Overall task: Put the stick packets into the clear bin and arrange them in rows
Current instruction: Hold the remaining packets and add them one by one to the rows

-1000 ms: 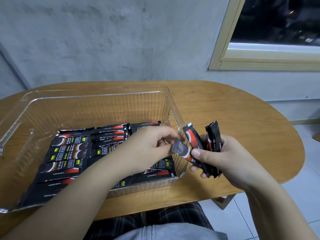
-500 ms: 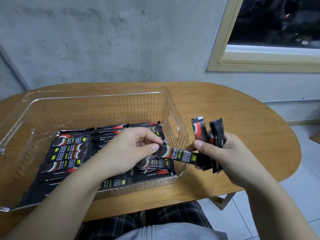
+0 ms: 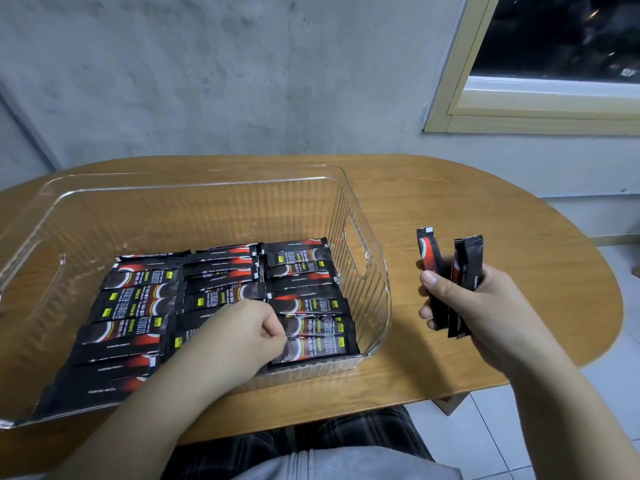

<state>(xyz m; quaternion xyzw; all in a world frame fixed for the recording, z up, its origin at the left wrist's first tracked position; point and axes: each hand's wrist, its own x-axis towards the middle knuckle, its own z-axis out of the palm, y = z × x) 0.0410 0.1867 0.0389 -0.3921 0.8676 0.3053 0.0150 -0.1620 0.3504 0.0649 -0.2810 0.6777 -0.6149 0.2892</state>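
Head view, read from left to right: the clear bin (image 3: 52, 216) sits on the wooden table (image 3: 485, 209) from nine o'clock to the centre. Its floor is covered by rows of black-and-red packets (image 3: 138, 299) lying flat, side by side. Toward six o'clock of the bin, the left hand (image 3: 242, 334) reaches down inside. Its fingers are curled and pinch the end of one packet (image 3: 318, 346), which lies at the near end of the right-hand row, close to the bin's front wall.

At three o'clock, outside the bin and above the table, the right hand (image 3: 485, 306) is wrapped round a small bunch of spare packets (image 3: 457, 282) held upright, their tops poking out above the thumb.

The step in hand looks like seating a single packet into its row. The next move probably calls for letting go, squaring the packet with its neighbours, then drawing another from the bunch. The near end of that row looks almost full, so a new layer or row may be needed.

The packets carry yellow tags and white lettering that seems to include "COFFEE". The rest is too small to read, and no brand can be made out.
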